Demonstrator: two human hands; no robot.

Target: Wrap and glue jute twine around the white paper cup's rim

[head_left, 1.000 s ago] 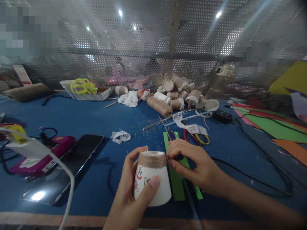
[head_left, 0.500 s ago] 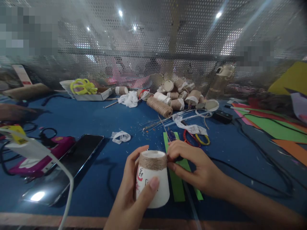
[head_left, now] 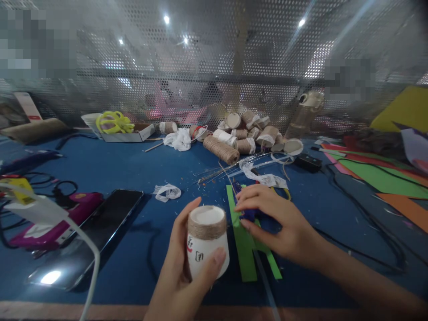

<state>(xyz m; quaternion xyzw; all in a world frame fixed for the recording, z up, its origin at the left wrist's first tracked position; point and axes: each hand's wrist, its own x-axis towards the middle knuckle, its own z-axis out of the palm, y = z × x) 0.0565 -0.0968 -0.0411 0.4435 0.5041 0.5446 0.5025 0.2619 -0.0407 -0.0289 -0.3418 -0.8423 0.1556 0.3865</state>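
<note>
A white paper cup (head_left: 204, 256) stands bottom-up in my left hand (head_left: 182, 263), its narrow recessed base on top. Brown twine (head_left: 207, 229) is wound in a band around the narrow end. Red and black print shows on its side, partly behind my thumb. Beside the cup, my right hand (head_left: 272, 223) hovers around a dark purple glue gun (head_left: 249, 215), thumb and fingers apart. The gun lies over green paper strips (head_left: 246, 263), and a clear glue stick (head_left: 265, 283) sticks out toward me. My right hand hides much of the gun.
Behind lie a twine roll (head_left: 220, 150) and a pile of twine-wrapped cups (head_left: 267, 136). Yellow-handled scissors (head_left: 286, 192) are partly behind my right hand. At left are a phone (head_left: 96, 236), a magenta power strip (head_left: 83, 207) and a white cable (head_left: 95, 267). Coloured paper (head_left: 384, 178) lies right.
My right hand has moved off the twine band at the cup to the glue gun, its fingers opening. The cup has shifted slightly left and tilted. Another person's hand at far left has left view.
</note>
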